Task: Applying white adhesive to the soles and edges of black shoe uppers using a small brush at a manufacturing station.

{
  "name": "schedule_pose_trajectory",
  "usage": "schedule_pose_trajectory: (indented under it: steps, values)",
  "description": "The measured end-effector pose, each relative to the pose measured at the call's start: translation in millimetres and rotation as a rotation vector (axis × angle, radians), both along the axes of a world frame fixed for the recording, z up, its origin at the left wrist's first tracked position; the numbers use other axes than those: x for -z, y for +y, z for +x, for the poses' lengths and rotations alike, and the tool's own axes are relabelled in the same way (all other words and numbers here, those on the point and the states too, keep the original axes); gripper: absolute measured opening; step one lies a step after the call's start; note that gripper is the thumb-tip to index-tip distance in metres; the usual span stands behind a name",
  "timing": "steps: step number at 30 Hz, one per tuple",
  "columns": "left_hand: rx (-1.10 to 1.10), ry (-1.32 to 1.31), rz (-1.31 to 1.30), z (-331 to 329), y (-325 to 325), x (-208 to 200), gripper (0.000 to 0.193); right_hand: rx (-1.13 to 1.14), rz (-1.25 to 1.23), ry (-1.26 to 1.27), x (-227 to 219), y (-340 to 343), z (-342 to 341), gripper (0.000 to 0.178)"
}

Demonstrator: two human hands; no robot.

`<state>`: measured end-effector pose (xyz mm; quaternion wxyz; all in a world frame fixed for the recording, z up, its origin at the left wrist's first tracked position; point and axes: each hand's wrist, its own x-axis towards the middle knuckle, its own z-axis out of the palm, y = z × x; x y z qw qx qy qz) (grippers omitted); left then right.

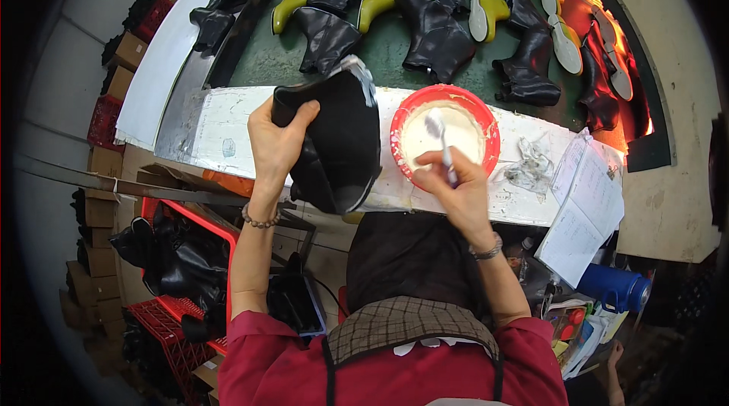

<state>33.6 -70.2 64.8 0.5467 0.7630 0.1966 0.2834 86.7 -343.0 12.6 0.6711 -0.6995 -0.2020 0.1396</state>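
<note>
My left hand point(275, 139) is closed on a black leather boot upper point(338, 140), thumb inside the opening, holding it up over the near edge of the white table. Whitish paste coats the far edge of the upper. My right hand point(462, 192) grips a small brush point(435, 125) with a pale handle, its head over a red bowl point(492, 132) of cream-coloured paste point(465, 131). Whether the bristles touch the paste I cannot tell. Smears of paste mark the bowl's rim.
Beyond the white table point(243, 113), a green conveyor belt point(262, 60) carries black boot uppers point(437, 34) and yellow-green lasts point(377, 2). A heater glows orange point(634, 94) at right. Nearby lie a stained rag point(529, 167), papers point(588, 193), a blue jug point(611, 288), a red crate point(231, 235) and another person's hand point(615, 353).
</note>
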Motion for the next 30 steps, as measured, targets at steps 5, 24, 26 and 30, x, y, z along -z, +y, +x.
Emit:
schedule_pose_trajectory:
  steps: [5,24,26,30]
  values:
    - [-0.107,0.051,0.172,16.6,6.4,8.8,0.018,-0.211,0.193,0.033,1.0,50.7,-32.5,0.05]
    - [0.575,0.07,0.005,-27.6,35.5,35.8,0.138,-0.238,0.085,-0.246,-16.9,65.0,-12.0,0.016]
    - [0.475,0.126,0.328,-33.8,-10.5,22.3,0.152,-0.264,0.149,-0.126,-26.5,60.8,-8.5,0.012]
    - [0.382,0.077,0.241,-27.7,-29.3,39.6,0.137,-0.313,0.164,-0.177,-21.1,54.5,-1.2,0.017]
